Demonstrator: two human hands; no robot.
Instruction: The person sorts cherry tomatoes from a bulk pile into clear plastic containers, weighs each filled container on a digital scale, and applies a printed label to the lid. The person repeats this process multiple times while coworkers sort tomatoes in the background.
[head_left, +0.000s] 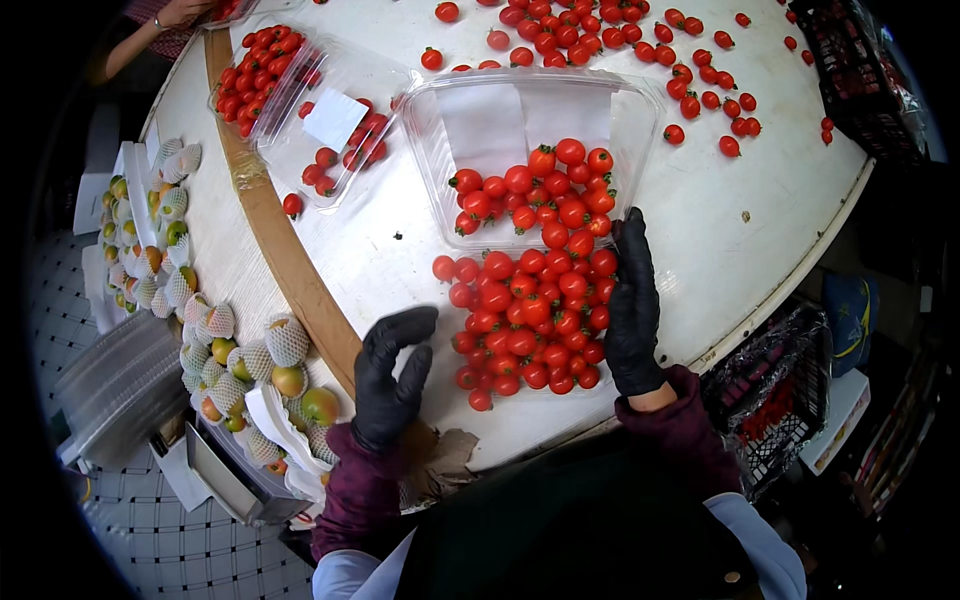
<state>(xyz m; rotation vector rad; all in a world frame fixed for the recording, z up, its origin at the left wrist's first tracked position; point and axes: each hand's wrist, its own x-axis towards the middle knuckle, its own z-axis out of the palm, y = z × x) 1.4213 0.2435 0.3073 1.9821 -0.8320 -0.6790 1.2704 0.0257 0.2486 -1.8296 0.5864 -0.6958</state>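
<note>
In front of me on the white table lies an open clear plastic clamshell box (645, 161). Red cherry tomatoes (525, 322) are heaped in its near half, and more of them lie in the near part of the far half. My right hand (634, 307), in a black glove, rests along the right side of the heap with its fingers straight. My left hand (394, 375), gloved too, is held apart from the heap at the left, fingers curved and spread, with nothing in it.
Loose tomatoes (562, 34) spread over the far table. Another clamshell (330, 56) with tomatoes stands at upper left. A brown strip (289, 255) crosses the table; fruit in foam nets (285, 341) lies beyond it. Black crates (859, 82) flank the right edge. A person's arm (142, 45) shows at upper left.
</note>
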